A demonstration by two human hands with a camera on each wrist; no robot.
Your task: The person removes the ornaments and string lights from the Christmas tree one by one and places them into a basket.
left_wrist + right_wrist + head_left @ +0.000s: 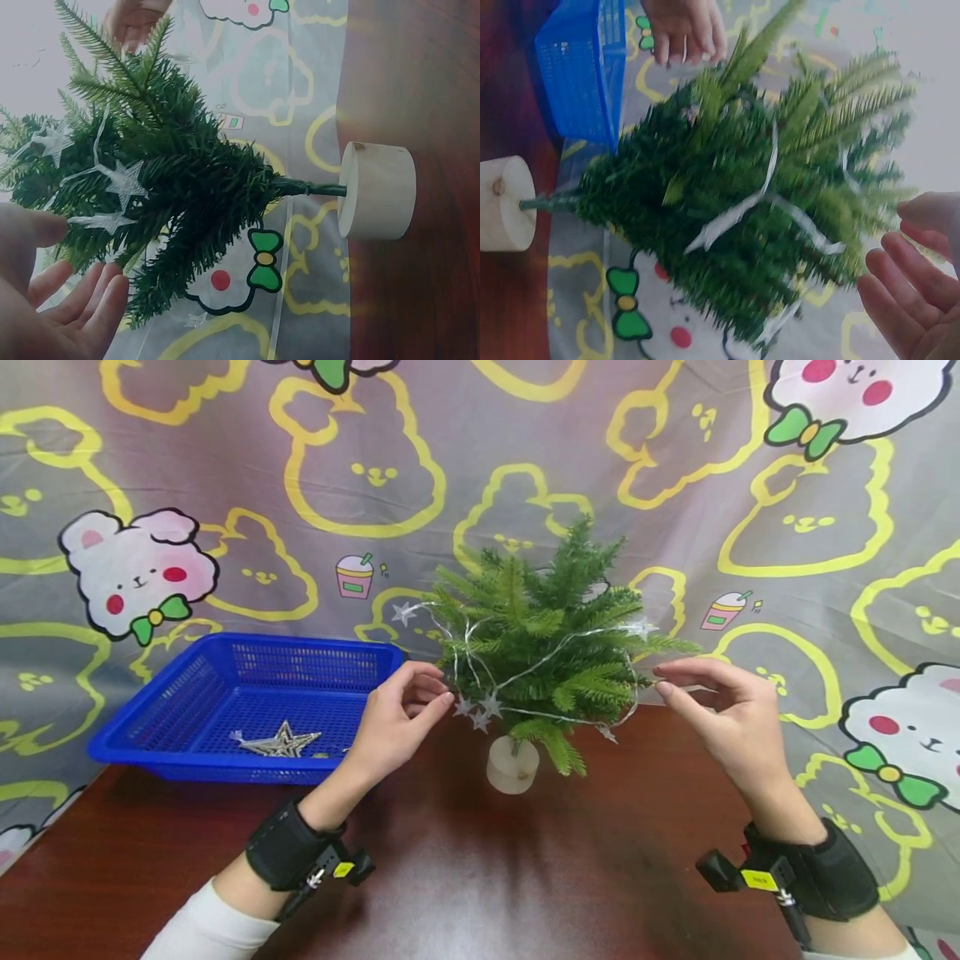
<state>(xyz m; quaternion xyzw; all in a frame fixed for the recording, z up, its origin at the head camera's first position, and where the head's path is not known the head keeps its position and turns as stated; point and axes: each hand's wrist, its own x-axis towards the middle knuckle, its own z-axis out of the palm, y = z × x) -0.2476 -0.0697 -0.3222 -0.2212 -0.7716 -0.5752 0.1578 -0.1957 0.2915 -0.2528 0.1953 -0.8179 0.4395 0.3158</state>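
A small artificial Christmas tree (pixel 540 652) stands upright on a round pale wooden base (pixel 513 766). A clear string of star lights (pixel 536 667) winds round its branches, with several translucent stars (pixel 491 704) low on the left side. At the tree's left is my left hand (pixel 401 714), its fingers loosely bent and thumb apart, close by those stars; the left wrist view shows nothing in its grasp. My right hand (pixel 731 714) is at the right branches, thumb and fingertips parted beside a branch tip, with nothing held between them.
On the left of the brown table (pixel 450 877) sits a blue plastic basket (pixel 247 768), holding a glittery star ornament (pixel 285 741) and small bits partly hidden by its front wall. A patterned cloth (pixel 480 443) hangs right behind the tree and basket.
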